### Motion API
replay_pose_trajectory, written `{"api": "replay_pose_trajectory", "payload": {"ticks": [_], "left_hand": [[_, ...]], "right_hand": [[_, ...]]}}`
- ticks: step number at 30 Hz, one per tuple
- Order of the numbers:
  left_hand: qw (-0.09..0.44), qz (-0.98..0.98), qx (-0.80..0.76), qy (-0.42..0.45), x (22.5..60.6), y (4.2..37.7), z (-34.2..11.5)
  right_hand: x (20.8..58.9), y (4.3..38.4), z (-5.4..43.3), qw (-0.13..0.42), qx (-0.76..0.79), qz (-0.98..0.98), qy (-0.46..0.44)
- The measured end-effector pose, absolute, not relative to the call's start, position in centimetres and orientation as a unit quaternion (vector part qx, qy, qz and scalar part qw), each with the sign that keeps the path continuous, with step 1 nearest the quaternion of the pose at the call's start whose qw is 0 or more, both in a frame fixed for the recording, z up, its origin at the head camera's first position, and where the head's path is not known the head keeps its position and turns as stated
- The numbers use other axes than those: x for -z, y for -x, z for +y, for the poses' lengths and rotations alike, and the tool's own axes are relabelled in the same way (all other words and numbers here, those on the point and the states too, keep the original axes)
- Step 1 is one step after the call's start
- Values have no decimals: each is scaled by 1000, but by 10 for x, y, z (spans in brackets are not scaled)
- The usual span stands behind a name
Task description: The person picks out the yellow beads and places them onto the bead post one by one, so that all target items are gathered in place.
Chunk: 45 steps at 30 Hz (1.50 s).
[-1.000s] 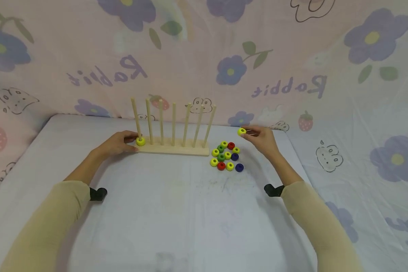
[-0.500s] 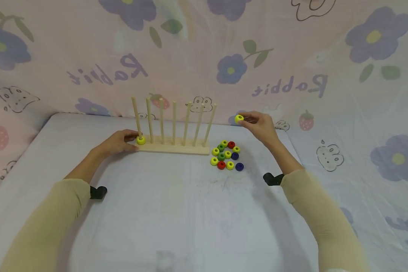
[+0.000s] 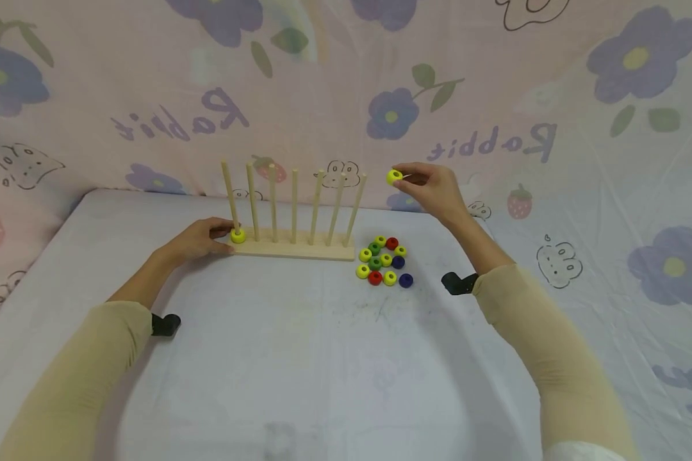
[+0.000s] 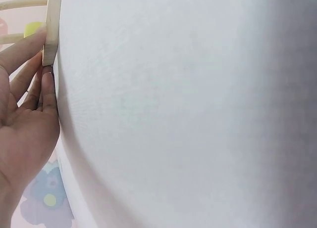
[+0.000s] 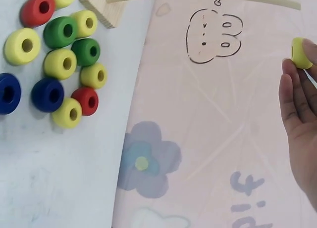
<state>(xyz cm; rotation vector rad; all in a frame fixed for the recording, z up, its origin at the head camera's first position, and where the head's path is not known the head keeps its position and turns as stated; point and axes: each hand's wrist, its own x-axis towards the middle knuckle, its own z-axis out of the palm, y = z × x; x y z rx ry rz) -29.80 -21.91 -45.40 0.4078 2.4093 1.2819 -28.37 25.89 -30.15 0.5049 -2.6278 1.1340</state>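
Note:
A wooden peg stand (image 3: pixel 294 251) with several upright pegs is at the middle back of the table. My left hand (image 3: pixel 195 244) holds its left end; in the left wrist view the thumb lies along the base (image 4: pixel 53 27) and the fingers are at its end. One yellow bead (image 3: pixel 238 236) sits at the foot of the leftmost peg. Between thumb and fingertips, my right hand (image 3: pixel 435 190) pinches another yellow bead (image 3: pixel 395 177), raised to about peg-top height, right of the rightmost peg (image 3: pixel 355 210). Its hole shows in the head view.
Several loose beads lie right of the stand: yellow (image 3: pixel 386 260), red (image 3: pixel 375 278), green (image 3: pixel 375 263) and blue (image 3: pixel 406 280). A patterned cloth (image 3: pixel 300 96) hangs behind the white table (image 3: pixel 254 358). Black mounts (image 3: pixel 166 325) are on both wrists.
My right hand has lifted the yellow bead up and slightly left, toward the stand. The left hand, the stand and the loose beads have stayed in place.

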Motion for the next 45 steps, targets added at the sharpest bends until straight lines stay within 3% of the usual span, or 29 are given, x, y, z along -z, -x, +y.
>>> {"api": "replay_pose_trajectory", "payload": {"ticks": [13,45], "left_hand": [[195,855,-458,-143,447,295,-216],[188,861,-452,-135,452,296,-218]], "right_hand": [[285,297,227,156,-408,-873,-217],[267,314,135,51,-428,-852,-297]]}}
